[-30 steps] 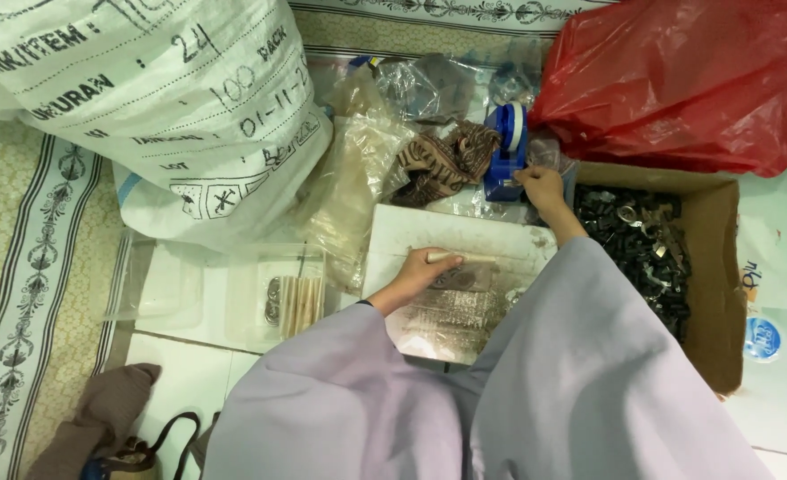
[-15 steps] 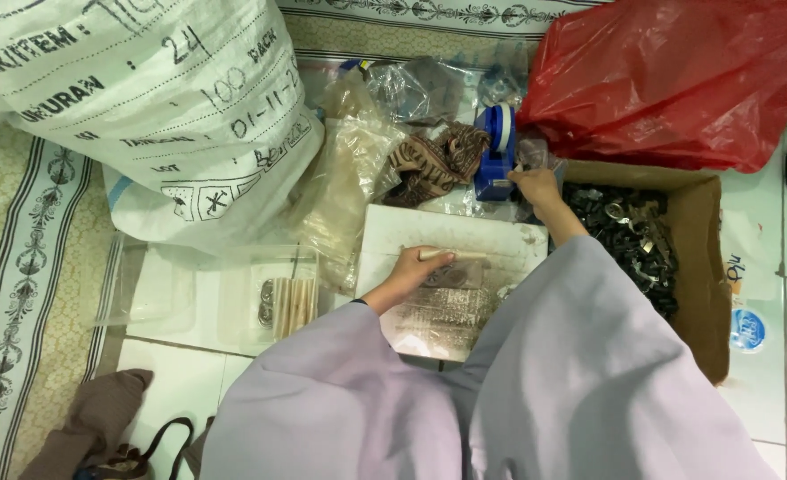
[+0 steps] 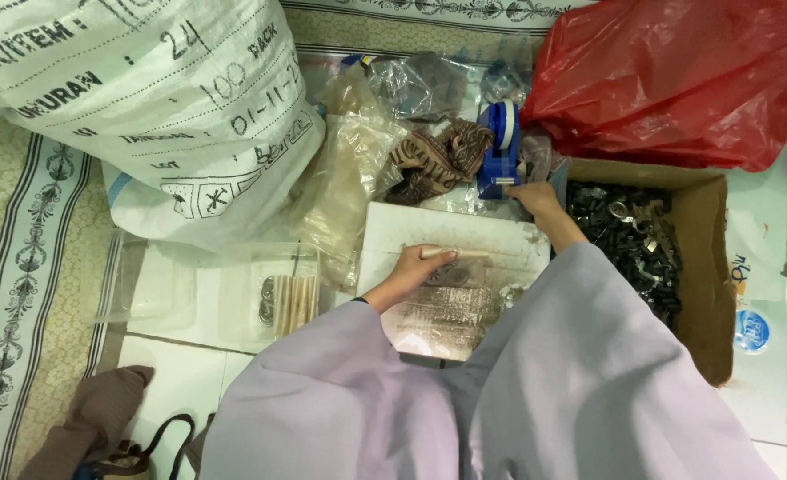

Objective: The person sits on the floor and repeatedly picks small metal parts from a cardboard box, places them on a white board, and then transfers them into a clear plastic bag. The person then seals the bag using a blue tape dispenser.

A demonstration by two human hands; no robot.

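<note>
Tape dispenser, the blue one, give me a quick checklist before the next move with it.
1. Right hand at the blue tape dispenser: ok, touching its base.
2. Left hand on the thin stick: ok, gripped.
3. White board flat under the clear packet: ok.
4. Tape end free: cannot tell.
5. Cardboard box of dark metal parts beside the right arm: ok, upright.

Left hand (image 3: 411, 271) grips a thin wooden stick (image 3: 457, 253) over a white board (image 3: 429, 227); right hand (image 3: 536, 197) touches a blue tape dispenser (image 3: 500, 151).
</note>
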